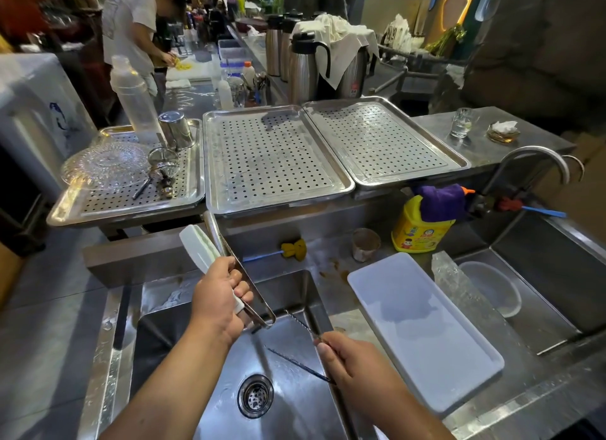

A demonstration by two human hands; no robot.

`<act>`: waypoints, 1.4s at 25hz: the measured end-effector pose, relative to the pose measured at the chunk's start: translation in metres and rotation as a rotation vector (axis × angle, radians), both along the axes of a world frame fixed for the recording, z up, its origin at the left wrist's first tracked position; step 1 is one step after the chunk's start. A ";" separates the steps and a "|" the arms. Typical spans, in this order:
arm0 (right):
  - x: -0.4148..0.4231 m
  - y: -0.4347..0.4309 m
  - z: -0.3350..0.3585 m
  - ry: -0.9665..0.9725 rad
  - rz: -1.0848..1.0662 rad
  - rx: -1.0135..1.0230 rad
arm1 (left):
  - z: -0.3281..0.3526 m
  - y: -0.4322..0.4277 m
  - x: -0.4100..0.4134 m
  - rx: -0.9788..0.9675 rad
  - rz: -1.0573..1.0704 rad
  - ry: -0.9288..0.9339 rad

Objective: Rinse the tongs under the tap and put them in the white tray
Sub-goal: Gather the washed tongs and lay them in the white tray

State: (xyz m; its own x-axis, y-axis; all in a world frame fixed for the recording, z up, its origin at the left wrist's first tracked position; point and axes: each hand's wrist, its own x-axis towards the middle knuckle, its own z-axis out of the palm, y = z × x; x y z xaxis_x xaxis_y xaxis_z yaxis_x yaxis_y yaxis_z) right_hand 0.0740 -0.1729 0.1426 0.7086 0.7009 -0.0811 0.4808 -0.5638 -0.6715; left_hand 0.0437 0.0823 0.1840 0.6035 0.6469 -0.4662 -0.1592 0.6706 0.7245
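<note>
My left hand (218, 297) is shut on steel tongs (214, 231) together with a white flat utensil (196, 243). Both are held over the left sink basin (295, 407), with the tongs' tips pointing down near the basin's back wall. My right hand (352, 362) pinches a thin twisted metal stirrer (300, 323) just right of the tongs' tips. The white tray (423, 331) lies empty on the divider to the right of my hands. The curved tap (537, 157) stands far right, and no water shows at its spout.
Three perforated steel drain trays (272, 157) line the counter behind the sink; the left one holds a glass plate, a cup and a strainer. A yellow detergent jug (421, 231), a sponge brush and a small cup stand on the ledge. A person works at the far left.
</note>
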 end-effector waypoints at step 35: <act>0.047 -0.051 -0.075 0.085 -0.179 0.043 | -0.132 -0.162 0.078 0.231 -0.422 0.392</act>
